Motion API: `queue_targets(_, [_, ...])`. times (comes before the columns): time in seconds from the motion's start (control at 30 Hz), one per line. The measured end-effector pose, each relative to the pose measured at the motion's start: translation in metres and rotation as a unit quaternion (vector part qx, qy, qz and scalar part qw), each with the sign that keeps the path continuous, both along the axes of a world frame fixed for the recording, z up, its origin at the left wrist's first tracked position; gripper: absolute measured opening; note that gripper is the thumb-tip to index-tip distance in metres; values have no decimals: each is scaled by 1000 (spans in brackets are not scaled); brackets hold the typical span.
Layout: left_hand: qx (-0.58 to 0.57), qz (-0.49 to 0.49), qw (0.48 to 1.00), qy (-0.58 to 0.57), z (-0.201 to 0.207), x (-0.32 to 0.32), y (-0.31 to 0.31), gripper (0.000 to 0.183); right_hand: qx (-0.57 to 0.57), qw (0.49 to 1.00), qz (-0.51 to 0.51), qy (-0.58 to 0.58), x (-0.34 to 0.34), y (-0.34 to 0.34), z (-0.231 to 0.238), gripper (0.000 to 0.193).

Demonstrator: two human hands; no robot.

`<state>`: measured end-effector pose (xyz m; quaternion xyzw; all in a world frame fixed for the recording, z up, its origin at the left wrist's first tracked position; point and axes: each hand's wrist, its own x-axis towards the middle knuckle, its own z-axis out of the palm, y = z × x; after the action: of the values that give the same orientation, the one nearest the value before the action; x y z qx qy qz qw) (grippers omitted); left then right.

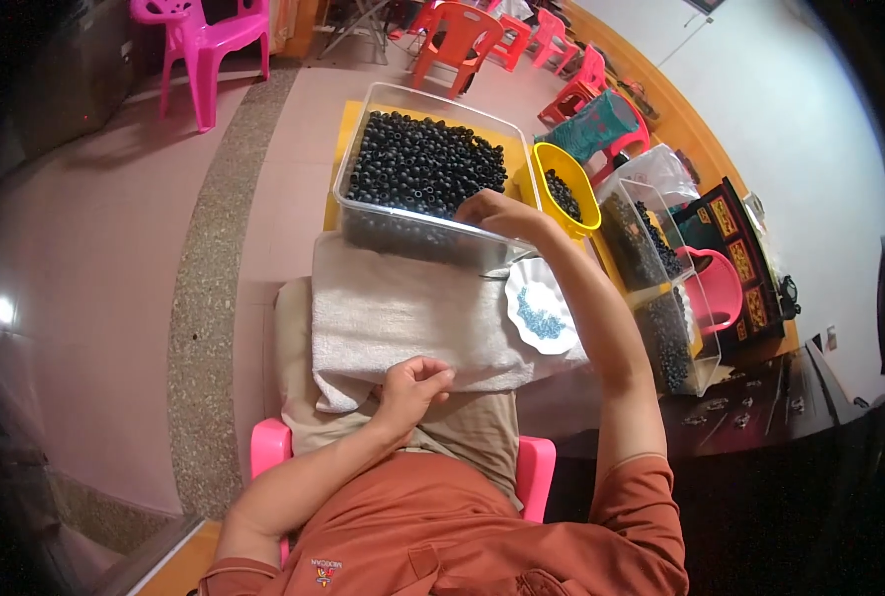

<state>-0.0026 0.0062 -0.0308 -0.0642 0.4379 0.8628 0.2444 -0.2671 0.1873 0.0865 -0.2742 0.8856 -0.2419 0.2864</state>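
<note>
My right hand [497, 214] reaches over the near right corner of a clear plastic box [402, 211]. Its curled fingers are among small, round, black hollow pieces [422, 164] heaped inside, and what they hold is hidden. Over my lap, my left hand [414, 390] is closed, thumb and fingertips together; anything in the pinch is too small to make out. It is at the near edge of a pale towel [393, 318] spread on my legs. On the towel's right side, beneath my right forearm, lies a white scalloped dish [524, 281] with tiny bluish pieces [539, 316].
Right of the box stands a yellow basin [589, 221] with more black pieces. Farther right are clear bins [701, 382] of dark pieces and a teal sack [596, 127]. A pink chair [209, 45] stands far left; red and orange chairs [457, 38] are at the back.
</note>
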Motion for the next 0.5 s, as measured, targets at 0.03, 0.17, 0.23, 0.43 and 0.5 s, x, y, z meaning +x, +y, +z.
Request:
queue_targets(0.03, [0,1,1000,0,0,0,0,12,-32,999,-9,-4,-1,-1,-1,27])
queue_targets(0.17, [-3,-1,1000,0,2,0,-1,11,-51,997,-49,38,2,-1,1,21])
queue_targets(0.23, [4,8,1000,-1,1,0,-1,12,-40,993,-39,107,7,-3,6,18])
queue_targets(0.43, [29,17,999,-1,7,-2,-3,13,-198,946,-204,154,47,-7,33,17])
queue_targets(0.5, [38,31,999,-3,13,-4,-8,13,-258,928,-197,184,72,-20,39,17])
